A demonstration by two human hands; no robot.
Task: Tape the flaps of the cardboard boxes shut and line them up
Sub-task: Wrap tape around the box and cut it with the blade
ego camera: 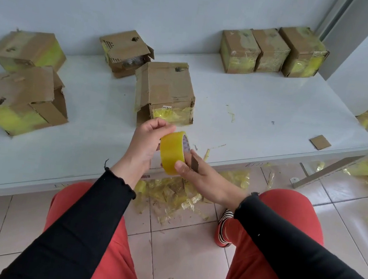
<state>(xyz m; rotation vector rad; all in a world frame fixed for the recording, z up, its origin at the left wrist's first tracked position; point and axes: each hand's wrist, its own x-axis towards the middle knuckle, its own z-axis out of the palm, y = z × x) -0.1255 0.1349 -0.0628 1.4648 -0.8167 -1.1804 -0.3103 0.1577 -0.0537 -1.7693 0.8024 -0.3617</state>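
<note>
Seated at white table (262, 116), I'm seeing bare tabletop spreading toward 2 o'clock, near edge running just under hands. Left hand (145, 144) and right hand (199, 176) both gripping yellow tape roll (172, 153), fingers curled round it; right also pinching small blade (195, 162). Nearest open-flapped box (165, 90) sitting at 12 o'clock, just beyond roll. Three taped boxes (274, 50) lining up at 1 o'clock.

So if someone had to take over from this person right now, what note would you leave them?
Left hand and right hand both hold the yellow tape roll; the right also holds a small blade.
Done: three taped boxes lined up at the table's far right.
Left: the box in front, one behind it and two at left, flaps loose. Tape them, add to the row.
</note>
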